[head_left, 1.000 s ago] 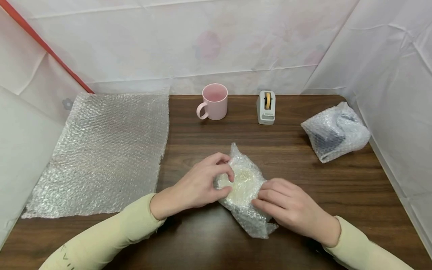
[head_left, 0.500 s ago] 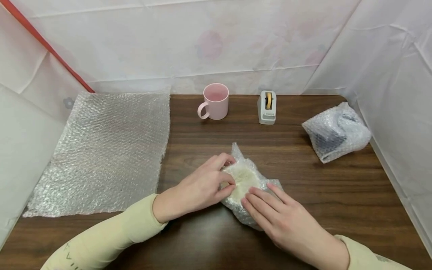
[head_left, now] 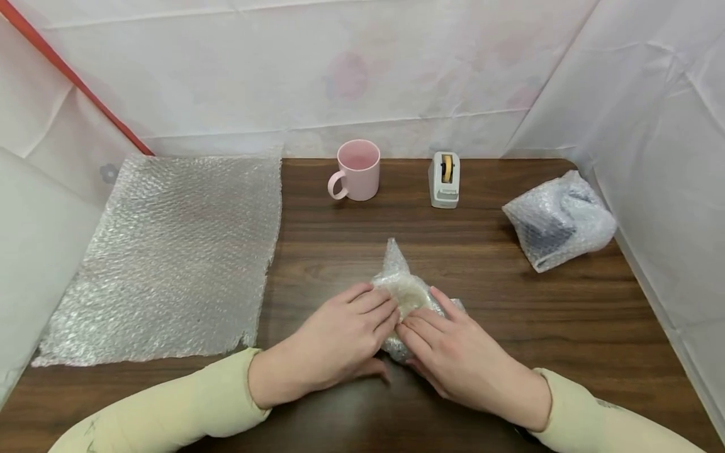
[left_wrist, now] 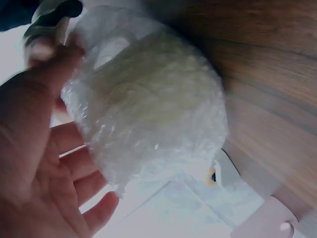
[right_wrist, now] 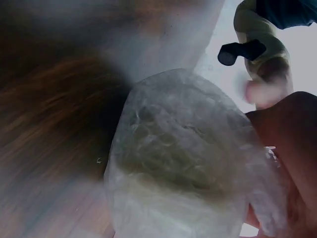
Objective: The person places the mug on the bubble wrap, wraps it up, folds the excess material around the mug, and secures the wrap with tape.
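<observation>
A round, pale cream object (head_left: 409, 294), its kind hidden by the wrapping, stands on the table inside bubble wrap (head_left: 395, 261) whose pointed end sticks up at the back. My left hand (head_left: 345, 333) lies over the bundle's left side, fingers pressing down on top and thumb held apart near the front. From the right, my right hand (head_left: 467, 358) presses its fairly straight fingertips onto the top, close to the left fingertips. Both wrist views show the bubble-wrapped side, with left fingers (left_wrist: 84, 166) along its edge.
A flat sheet of bubble wrap (head_left: 170, 258) covers the table's left. Towards the back stand a pink mug (head_left: 359, 171) and a tape dispenser (head_left: 445, 181). A second bubble-wrapped bundle (head_left: 557, 220) with something dark inside lies at the right. White curtains (head_left: 442, 63) border the table.
The right hand has swept loose wrap inward over the top. The left hand has shifted from gripping the rim to pressing with fingers laid over it, and the two hands have come together.
</observation>
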{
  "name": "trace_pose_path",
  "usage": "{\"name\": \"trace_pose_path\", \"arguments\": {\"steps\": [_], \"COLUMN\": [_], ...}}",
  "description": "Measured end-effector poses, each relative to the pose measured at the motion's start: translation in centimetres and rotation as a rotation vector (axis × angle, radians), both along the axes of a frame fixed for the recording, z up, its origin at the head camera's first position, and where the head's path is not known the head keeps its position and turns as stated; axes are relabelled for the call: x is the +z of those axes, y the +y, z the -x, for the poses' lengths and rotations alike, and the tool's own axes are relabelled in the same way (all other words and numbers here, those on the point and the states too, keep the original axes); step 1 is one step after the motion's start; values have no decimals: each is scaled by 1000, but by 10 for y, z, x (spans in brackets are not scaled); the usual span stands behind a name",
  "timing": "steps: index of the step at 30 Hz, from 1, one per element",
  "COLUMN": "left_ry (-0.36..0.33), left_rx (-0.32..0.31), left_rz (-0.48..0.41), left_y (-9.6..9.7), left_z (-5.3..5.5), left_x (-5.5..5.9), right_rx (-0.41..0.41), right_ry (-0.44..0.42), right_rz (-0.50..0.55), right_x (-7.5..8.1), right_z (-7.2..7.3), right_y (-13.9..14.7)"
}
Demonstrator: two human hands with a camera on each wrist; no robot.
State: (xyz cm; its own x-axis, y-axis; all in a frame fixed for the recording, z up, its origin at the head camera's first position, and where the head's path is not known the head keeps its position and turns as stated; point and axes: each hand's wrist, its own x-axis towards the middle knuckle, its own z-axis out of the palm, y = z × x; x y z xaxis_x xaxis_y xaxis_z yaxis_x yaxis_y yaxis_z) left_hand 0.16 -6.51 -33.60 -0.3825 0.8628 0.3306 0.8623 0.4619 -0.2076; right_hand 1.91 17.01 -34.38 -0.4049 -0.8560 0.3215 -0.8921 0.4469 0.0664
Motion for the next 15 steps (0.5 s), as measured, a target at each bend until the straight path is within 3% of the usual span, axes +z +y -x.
{"name": "trace_pose_path", "arguments": {"steps": [3, 8, 15], "left_ry": [-4, -81, -133], "left_rx": [27, 11, -16], "left_rz": [67, 59, 69], "left_y": [4, 7, 6], "left_z": [-2, 3, 10], "left_x": [-4, -10, -11], "right_rx": [-3, -14, -14], "right_ry": [6, 5, -15], "right_rz": [5, 12, 14], "right_x": [-2, -5, -7], "right_z": [2, 3, 6], "right_y": [-3, -7, -11]}}
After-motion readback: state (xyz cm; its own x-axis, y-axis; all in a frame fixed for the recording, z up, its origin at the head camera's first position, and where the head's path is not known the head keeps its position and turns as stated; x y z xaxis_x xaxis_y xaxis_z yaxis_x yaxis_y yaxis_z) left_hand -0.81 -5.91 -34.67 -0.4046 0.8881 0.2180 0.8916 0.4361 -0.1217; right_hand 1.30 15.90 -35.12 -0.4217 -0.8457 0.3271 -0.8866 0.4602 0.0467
